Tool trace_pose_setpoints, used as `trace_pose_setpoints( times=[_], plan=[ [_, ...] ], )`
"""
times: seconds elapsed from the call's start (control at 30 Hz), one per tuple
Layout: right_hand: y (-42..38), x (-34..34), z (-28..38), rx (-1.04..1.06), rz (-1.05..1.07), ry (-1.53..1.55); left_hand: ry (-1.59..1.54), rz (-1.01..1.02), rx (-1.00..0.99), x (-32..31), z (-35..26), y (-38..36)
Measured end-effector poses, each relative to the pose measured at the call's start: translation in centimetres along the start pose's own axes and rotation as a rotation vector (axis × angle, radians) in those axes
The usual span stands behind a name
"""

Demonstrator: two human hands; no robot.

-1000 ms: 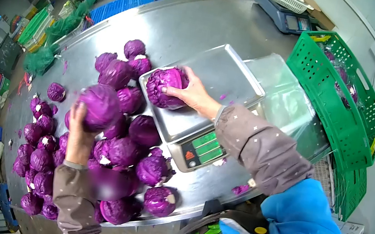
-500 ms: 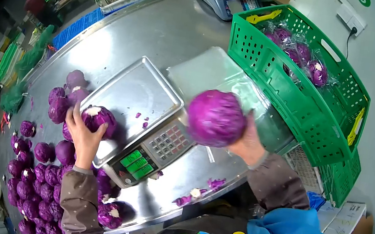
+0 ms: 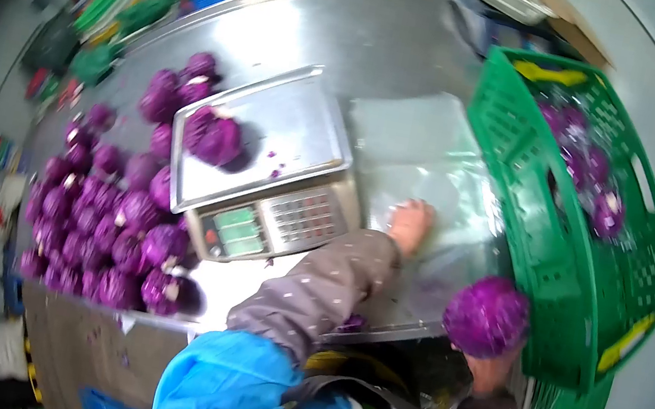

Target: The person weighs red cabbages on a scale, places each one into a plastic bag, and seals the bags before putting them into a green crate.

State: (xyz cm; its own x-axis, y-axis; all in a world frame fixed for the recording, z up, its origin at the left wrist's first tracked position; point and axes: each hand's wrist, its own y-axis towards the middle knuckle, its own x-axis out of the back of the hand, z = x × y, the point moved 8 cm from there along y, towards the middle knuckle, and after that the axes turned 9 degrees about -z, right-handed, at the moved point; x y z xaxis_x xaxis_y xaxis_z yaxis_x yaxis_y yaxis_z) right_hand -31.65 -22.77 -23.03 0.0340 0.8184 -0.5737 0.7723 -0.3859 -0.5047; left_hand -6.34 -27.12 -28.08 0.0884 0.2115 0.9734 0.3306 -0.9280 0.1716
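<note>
Your left hand [image 3: 411, 225] has left the smaller cabbage [image 3: 214, 139] on the scale [image 3: 303, 216] and is now at the clear plastic bags [image 3: 401, 134]. Only your right hand [image 3: 490, 372] holds a cabbage, the round cabbage [image 3: 487, 317], beside the green crate [image 3: 572, 335]. Left fingers look bent; blur hides whether they pinch plastic. Right fingertips are hidden.
</note>
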Motion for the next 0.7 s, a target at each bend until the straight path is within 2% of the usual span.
trace_pose_setpoints(
  times=[0.03, 0.07, 0.1, 0.13, 0.17, 0.23, 0.27, 0.3, 0.37, 0.4, 0.43, 0.47, 0.5, 0.53, 0.57, 0.6, 0.63, 0.67, 0.7],
  plan=[
    [-0.2, 0.5, 1.7, 0.048, -0.008, -0.085, -0.003, -0.016, 0.008, 0.6, -0.3, 0.1],
    [-0.3, 1.5, 2.8, -0.003, -0.047, -0.103, 0.029, -0.149, -0.004, 1.1, -0.2, 0.1],
    [-0.4, 1.0, 4.3, 0.148, 0.087, -0.809, 0.058, -0.153, 0.041, 1.4, 0.5, -0.2],
    [-0.1, -0.3, 3.1, 0.306, 0.271, -1.503, 0.055, -0.192, 0.013, 2.3, 0.4, -0.2],
    [0.2, -0.4, 2.6, 0.277, 0.284, -1.508, 0.049, -0.23, -0.026, 3.0, 0.3, 0.0],
    [-0.4, 1.4, 2.6, 0.384, -0.272, -0.852, -0.044, -0.196, -0.034, 2.8, 1.6, 0.7],
    [0.2, 1.2, 3.1, 0.186, 0.099, -1.272, -0.155, -0.154, -0.061, 2.5, 2.0, 1.2],
    [0.6, 1.0, 2.7, 0.177, 0.105, -1.278, -0.149, -0.163, -0.053, 4.6, 2.3, 2.0],
    [0.5, -0.2, 1.0, 0.193, 0.294, -1.368, -0.393, -0.535, -0.049, 13.7, 1.9, 3.1],
    [1.0, -0.5, 0.3, 0.156, 0.269, -1.314, -0.496, -0.593, 0.007, 14.6, 2.1, 2.5],
    [0.9, -0.2, 0.1, 0.158, 0.256, -1.311, -0.501, -0.583, 0.013, 12.3, 1.9, 0.8],
    [1.3, -0.7, 0.1, 0.189, 0.249, -1.295, -0.434, -0.253, -0.126, 6.6, 0.5, -0.6],
    [2.2, -1.2, 0.1, 0.218, 0.254, -1.279, -0.353, 0.07, -0.263, 4.7, -0.8, -1.7],
    [3.1, -1.3, 1.1, 0.358, 0.177, -1.333, -0.349, 0.067, -0.262, 5.0, -0.9, -1.8],
    [3.7, -1.1, 0.9, 0.364, 0.179, -1.32, -0.592, -0.072, -0.189, 6.4, -0.7, -1.8],
    [4.1, -1.5, -1.8, 0.204, 0.282, -1.28, -0.844, -0.208, -0.101, 8.9, -0.5, -2.4],
    [4.3, -2.2, -4.6, 0.039, 0.387, -1.242, -0.853, -0.208, -0.099, 10.2, -0.6, -2.7],
    [4.9, -2.6, -4.7, 0.159, 0.258, -1.271, -1.026, -0.121, 0.029, 10.7, 0.2, -2.5],
    [5.1, -2.4, -4.9, 0.162, 0.265, -1.278, -1.193, -0.03, 0.156, 11.3, 0.8, -2.7]
  ],
)
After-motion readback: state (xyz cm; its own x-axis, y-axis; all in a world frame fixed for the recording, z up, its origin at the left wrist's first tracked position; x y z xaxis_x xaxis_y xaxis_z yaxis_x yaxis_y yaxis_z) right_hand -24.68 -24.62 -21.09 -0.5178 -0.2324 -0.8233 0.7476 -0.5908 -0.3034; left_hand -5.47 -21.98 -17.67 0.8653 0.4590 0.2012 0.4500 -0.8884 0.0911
